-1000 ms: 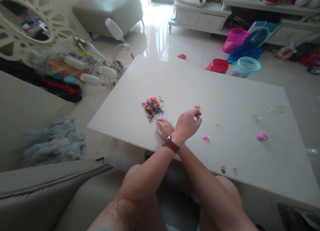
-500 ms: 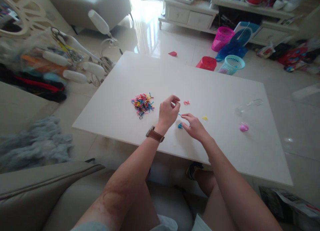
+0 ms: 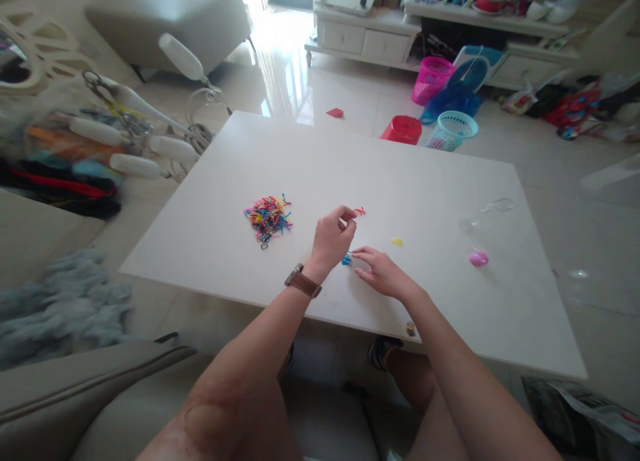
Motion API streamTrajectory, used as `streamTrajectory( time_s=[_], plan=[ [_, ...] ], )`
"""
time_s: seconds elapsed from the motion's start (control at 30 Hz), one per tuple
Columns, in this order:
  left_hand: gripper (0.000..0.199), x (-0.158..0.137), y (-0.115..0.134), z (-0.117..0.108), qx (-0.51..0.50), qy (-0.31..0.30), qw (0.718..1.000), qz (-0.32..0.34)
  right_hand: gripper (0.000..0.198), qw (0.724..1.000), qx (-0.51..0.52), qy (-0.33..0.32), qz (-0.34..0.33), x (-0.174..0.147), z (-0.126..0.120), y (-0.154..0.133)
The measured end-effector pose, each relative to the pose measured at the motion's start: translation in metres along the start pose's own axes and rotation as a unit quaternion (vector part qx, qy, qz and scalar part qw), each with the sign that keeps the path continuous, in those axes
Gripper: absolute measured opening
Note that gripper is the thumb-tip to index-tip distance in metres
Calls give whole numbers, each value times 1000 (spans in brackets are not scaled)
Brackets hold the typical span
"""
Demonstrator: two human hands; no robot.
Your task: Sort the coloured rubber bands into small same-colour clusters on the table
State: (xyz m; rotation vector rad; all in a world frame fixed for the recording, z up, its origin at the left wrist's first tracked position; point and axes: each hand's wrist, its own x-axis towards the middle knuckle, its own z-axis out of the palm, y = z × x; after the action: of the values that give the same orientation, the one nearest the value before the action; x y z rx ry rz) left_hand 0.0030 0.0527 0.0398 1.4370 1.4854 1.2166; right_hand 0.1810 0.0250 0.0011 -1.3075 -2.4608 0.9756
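Observation:
My left hand (image 3: 334, 238), with a brown-strapped watch (image 3: 303, 281) on the wrist, hovers over the table with curled fingers. Whether its fingertips pinch anything I cannot make out. Just beyond them lie a few red rubber bands (image 3: 360, 211). The fingers of my right hand (image 3: 383, 272) reach left, with a thin blue rubber band (image 3: 349, 252) at their tips and the thumb apart below. Right by these fingertips is a small blue cluster of rubber bands (image 3: 346, 261). A mixed heap of colourful rubber bands (image 3: 269, 218) sits left of my hands.
On the white table (image 3: 310, 154), a small yellow group (image 3: 397, 241) lies right of my hands. Farther right are a pink-purple object (image 3: 478, 257) and clear plastic pieces (image 3: 470, 222). Past the far edge stand a red bin (image 3: 403, 129) and a light-blue basket (image 3: 453, 130).
My right hand has come down and closer to the blue cluster, with the blue band at its fingertips. My left hand stays curled. The whole view has shifted slightly.

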Motion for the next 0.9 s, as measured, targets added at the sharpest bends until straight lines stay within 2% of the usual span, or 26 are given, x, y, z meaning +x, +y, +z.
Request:
streamTrajectory(
  time_s=[0.6,0.9],
  plan=[
    [13,3,-4,-7,5,-8,1000,-26,35,999,-32,-38,2,2,5,0],
    [11,1,-4,-5,25,-49,998,-29,33,999,-23,-26,-23,4,10,7]
  ],
)
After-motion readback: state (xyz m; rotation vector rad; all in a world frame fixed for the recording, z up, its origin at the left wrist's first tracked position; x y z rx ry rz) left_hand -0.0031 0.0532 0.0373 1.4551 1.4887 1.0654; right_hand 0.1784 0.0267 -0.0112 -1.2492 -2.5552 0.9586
